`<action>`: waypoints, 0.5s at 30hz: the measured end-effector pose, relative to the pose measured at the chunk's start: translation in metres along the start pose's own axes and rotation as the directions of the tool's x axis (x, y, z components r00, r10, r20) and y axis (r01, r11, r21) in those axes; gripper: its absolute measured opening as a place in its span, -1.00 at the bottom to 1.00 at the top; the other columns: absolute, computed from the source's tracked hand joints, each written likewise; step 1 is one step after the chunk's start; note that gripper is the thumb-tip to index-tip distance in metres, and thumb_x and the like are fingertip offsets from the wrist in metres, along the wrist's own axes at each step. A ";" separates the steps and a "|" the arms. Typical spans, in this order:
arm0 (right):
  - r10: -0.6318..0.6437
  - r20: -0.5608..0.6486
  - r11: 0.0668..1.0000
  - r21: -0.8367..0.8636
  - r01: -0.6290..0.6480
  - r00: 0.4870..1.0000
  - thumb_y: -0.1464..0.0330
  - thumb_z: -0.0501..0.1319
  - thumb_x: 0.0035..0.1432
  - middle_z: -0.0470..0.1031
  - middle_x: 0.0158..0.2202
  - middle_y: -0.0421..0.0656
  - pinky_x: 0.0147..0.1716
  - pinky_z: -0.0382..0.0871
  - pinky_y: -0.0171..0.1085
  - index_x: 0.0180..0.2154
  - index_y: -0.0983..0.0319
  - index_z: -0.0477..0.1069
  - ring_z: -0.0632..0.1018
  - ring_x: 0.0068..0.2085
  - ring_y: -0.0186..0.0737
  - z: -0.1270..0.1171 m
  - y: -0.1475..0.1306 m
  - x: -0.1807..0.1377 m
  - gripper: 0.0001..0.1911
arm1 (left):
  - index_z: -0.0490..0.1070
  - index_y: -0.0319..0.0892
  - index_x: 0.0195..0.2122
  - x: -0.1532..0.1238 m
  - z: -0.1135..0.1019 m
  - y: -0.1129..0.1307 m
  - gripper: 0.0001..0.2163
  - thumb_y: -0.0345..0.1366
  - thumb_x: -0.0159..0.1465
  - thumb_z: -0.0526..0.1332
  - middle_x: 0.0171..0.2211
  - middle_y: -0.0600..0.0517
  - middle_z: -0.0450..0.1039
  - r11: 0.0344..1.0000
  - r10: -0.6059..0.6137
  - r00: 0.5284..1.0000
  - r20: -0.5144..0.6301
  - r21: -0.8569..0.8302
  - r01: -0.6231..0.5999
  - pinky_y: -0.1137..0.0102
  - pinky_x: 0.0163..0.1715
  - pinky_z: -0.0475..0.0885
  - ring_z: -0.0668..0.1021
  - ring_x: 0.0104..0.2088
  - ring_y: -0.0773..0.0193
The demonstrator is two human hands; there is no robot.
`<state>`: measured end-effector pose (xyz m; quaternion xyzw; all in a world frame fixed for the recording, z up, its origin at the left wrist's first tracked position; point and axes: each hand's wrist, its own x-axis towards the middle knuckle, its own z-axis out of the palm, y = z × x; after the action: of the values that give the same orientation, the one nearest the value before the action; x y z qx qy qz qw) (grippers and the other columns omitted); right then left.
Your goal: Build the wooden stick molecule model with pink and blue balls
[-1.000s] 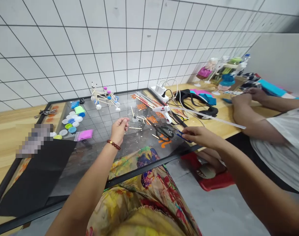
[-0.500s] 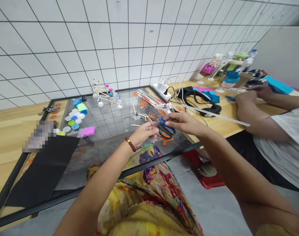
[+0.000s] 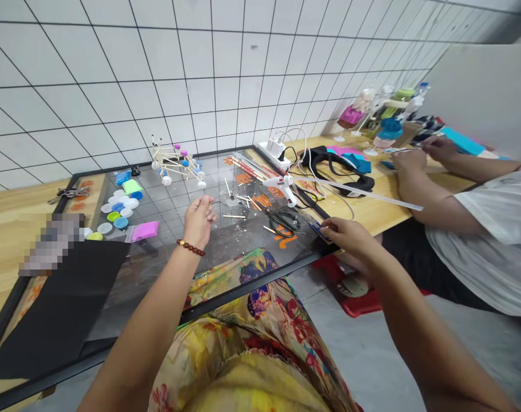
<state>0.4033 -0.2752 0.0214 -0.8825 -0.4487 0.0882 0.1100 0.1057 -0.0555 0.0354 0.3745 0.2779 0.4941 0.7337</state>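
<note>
1. A black sheet point(image 3: 67, 297) lies far left of the white glue gun point(image 3: 283, 186), nearer the wearer.
2. Small round lids or pots point(image 3: 122, 222) in white, blue and yellow-green cluster well left of the glue gun; a pink packet point(image 3: 144, 230) lies just on the gun's side of them.
3. A stick-built model point(image 3: 174, 163) with white, blue and pink lumps stands left of the glue gun and farther back.
4. The left hand point(image 3: 199, 217) is left of the glue gun, raised, fingers curled inward with a narrow gap at most; whether it pinches anything cannot be told.
5. Short wooden sticks point(image 3: 234, 217) lie scattered between the left hand and the glue gun.
6. Black-handled scissors point(image 3: 286, 223) lie just on the near side of the glue gun.
7. The blue-handled tool point(image 3: 317, 227) is right of the glue gun and nearer the wearer. The right hand point(image 3: 348, 236) has its bent fingertips at the handle; whether they grip or merely touch cannot be told.
8. Another person's hands point(image 3: 411, 161) are far right of the glue gun.
</note>
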 end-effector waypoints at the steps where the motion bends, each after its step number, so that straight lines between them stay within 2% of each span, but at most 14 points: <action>1: -0.006 -0.047 0.997 -0.080 0.002 0.999 0.21 0.10 0.14 0.57 -0.23 -0.03 -0.34 0.32 -0.24 -0.21 0.21 0.52 0.55 -0.23 -0.08 -0.001 -0.006 0.001 -0.69 | 0.40 -0.24 -0.46 -0.001 -0.001 -0.001 -0.79 -0.23 0.17 0.36 -0.72 0.24 0.05 1.000 -0.002 1.000 -0.007 0.004 0.002 0.57 -0.64 0.16 0.16 -0.69 0.52; 4: -0.131 -0.129 0.976 -0.189 0.105 0.983 0.27 0.10 0.16 0.54 -0.10 -0.01 -0.30 0.32 -0.24 -0.10 0.18 0.52 0.55 -0.18 -0.08 -0.001 -0.024 0.005 -0.66 | 0.45 -0.27 -0.42 -0.005 -0.003 -0.005 -0.78 -0.23 0.10 0.41 -0.72 0.24 0.09 0.999 -0.013 1.000 -0.007 0.029 0.013 0.57 -0.63 0.18 0.20 -0.68 0.52; 6: -0.224 -0.077 0.960 -0.191 0.206 0.972 0.33 0.11 0.14 0.53 -0.10 -0.02 -0.28 0.32 -0.25 -0.04 0.17 0.50 0.55 -0.18 -0.11 0.002 -0.034 0.010 -0.63 | 0.46 -0.27 -0.41 -0.006 -0.003 -0.007 -0.77 -0.23 0.07 0.43 -0.72 0.23 0.12 0.999 -0.012 1.000 0.000 0.051 0.012 0.55 -0.61 0.21 0.22 -0.68 0.51; 9: -0.256 -0.039 0.960 -0.130 0.249 0.966 0.35 0.12 0.11 0.54 -0.17 0.01 -0.26 0.31 -0.23 -0.17 0.22 0.55 0.54 -0.20 -0.09 0.007 -0.041 0.021 -0.71 | 0.47 -0.26 -0.41 -0.007 -0.004 -0.009 -0.77 -0.21 0.06 0.42 -0.72 0.23 0.16 0.997 -0.009 1.000 0.003 0.079 0.009 0.54 -0.60 0.22 0.24 -0.67 0.51; 12: -0.149 -0.163 0.968 0.178 0.177 0.975 0.22 0.15 0.11 0.52 -0.38 -0.07 -0.32 0.31 -0.23 -0.37 0.23 0.50 0.51 -0.32 -0.13 0.001 -0.042 0.028 -0.76 | 0.49 -0.25 -0.40 -0.008 -0.005 -0.012 -0.75 -0.18 0.04 0.42 -0.71 0.22 0.18 0.993 -0.003 1.000 0.020 0.121 0.001 0.53 -0.58 0.23 0.26 -0.65 0.50; 15: -0.006 -0.208 0.817 0.563 0.125 0.978 0.07 0.20 0.08 0.44 -0.52 -0.18 -0.44 0.28 -0.26 -0.38 0.19 0.41 0.42 -0.48 -0.24 -0.013 -0.045 0.027 -0.69 | 0.52 -0.24 -0.37 -0.008 -0.006 -0.017 -0.75 -0.16 0.04 0.41 -0.69 0.20 0.21 0.984 0.027 0.998 0.056 0.176 -0.037 0.53 -0.56 0.25 0.29 -0.63 0.49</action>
<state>0.3872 -0.2292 0.0451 -0.7970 -0.4184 0.1272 0.4167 0.1068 -0.0653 0.0184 0.4557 0.2949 0.4690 0.6967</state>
